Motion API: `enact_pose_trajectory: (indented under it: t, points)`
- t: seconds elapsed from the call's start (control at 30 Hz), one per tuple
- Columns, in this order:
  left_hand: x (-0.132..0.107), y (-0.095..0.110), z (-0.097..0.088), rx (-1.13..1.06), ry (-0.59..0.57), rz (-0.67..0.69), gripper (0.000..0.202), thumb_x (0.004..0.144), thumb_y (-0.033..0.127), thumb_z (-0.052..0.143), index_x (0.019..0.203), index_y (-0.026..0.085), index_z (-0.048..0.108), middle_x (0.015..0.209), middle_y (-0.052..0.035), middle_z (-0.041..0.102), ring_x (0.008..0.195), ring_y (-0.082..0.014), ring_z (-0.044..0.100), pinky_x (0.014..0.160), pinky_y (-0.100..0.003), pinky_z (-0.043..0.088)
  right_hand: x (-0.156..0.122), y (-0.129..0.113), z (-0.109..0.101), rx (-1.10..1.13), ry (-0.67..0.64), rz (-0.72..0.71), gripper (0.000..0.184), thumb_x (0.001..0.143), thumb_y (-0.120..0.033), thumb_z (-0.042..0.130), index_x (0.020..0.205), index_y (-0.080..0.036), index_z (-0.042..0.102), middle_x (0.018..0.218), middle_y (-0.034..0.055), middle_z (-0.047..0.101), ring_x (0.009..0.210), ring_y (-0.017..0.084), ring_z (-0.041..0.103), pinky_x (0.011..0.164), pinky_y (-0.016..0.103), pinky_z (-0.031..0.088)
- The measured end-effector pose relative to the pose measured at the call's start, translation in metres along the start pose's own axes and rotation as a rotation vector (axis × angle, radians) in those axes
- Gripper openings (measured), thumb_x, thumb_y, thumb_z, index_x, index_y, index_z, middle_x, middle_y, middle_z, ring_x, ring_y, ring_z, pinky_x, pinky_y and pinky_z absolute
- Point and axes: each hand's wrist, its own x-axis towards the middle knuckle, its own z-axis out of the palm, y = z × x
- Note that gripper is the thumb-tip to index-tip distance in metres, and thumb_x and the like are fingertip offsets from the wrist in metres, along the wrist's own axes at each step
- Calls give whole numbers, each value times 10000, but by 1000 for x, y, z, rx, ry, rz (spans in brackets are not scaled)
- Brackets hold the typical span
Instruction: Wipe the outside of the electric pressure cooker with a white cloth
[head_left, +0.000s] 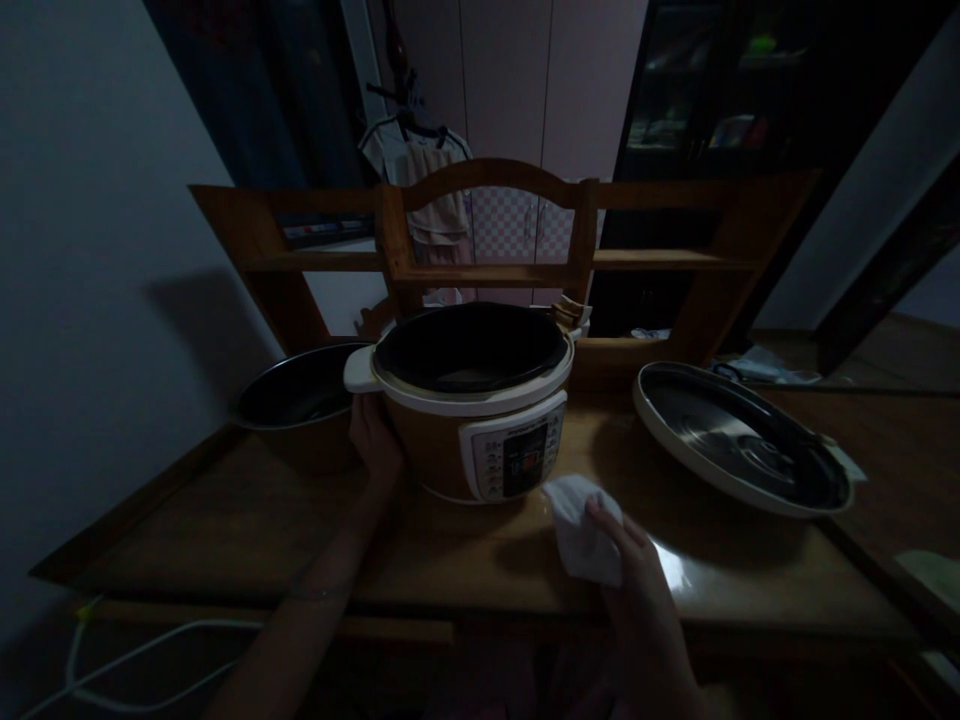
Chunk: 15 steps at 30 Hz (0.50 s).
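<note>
An electric pressure cooker [435, 450] stands lidless on the wooden table, its dark inside showing and its control panel [525, 460] facing front right. My left hand [377, 440] grips its left side just under the white side handle [361, 370]; the fingertips are hidden there. In front of the panel, my right hand [634, 550] pinches a folded white cloth or paper wipe [585, 530], held slightly apart from the cooker. Left of the cooker sits a dark inner pot [300, 400]. The round lid [735, 440] lies underside up at the right.
A wooden rack [487, 275] rises along the table's back edge, behind the cooker. White cables [150, 655] hang at the lower left, by the table's front edge. A wall [112, 300] closes off the left side. Clothes [427, 190] hang on a stand beyond the rack.
</note>
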Motion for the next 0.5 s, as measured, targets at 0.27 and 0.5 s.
enact_pose_trajectory:
  t: [0.27, 0.5]
  points:
    - [0, -2, 1, 10, 10, -2, 457, 1054, 418, 371, 1302, 161, 656, 1321, -132, 677, 1205, -238, 621, 1064, -381, 452, 17, -18, -36, -439, 168, -198, 563, 767, -592, 743, 1048, -107, 800, 884, 74, 779, 896, 271, 681, 740, 301, 502]
    - [0, 2, 0, 5, -8, -8, 454, 1057, 419, 371, 1282, 151, 658, 1295, -134, 684, 1195, -242, 624, 1059, -394, 458, -13, -25, 35, -415, 363, -692, 537, 994, -490, 495, 1434, -197, 586, 1345, 111, 680, 1265, 291, 597, 1074, 404, 416]
